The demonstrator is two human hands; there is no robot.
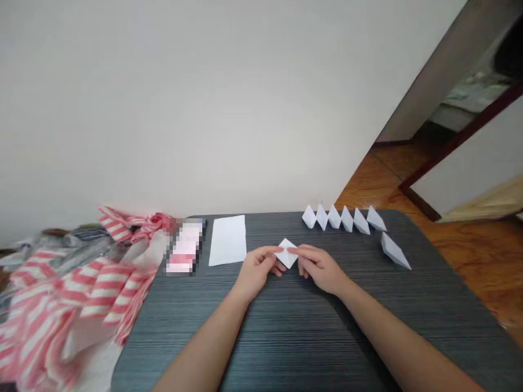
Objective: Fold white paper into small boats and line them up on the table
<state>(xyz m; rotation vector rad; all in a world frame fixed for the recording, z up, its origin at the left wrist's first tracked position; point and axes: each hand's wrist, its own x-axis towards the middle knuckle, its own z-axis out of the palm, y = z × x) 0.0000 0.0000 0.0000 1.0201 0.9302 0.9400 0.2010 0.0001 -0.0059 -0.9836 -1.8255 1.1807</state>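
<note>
Well, both my hands are taken up with one diamond of folded white paper [288, 262], which sits in front of me past the middle of the dark, fine-lined counter [261, 348]. My left hand [260, 265] pinches its nine o'clock corner and my right hand [317, 265] its three o'clock corner, with the index fingertips lying over the upper face and almost meeting at its centre. One point of the diamond faces twelve, another faces six, toward me. I cannot tell whether it touches the counter or is held just above it.

Taking the diamond as the clock's centre, a plain white sheet [227, 239] lies flat between nine and ten o'clock, near my left hand. Farther out at nine is a pixelated rectangle [183, 247], too blurred to identify. At two o'clock, by the counter's far edge, a row of six pointed folded papers [334, 218] stands side by side, touching or nearly so. A separate long folded paper [394, 251] lies at three, its tip angled toward four. Off the counter, around nine, red-and-white striped cloth [102, 288] is heaped.
</note>
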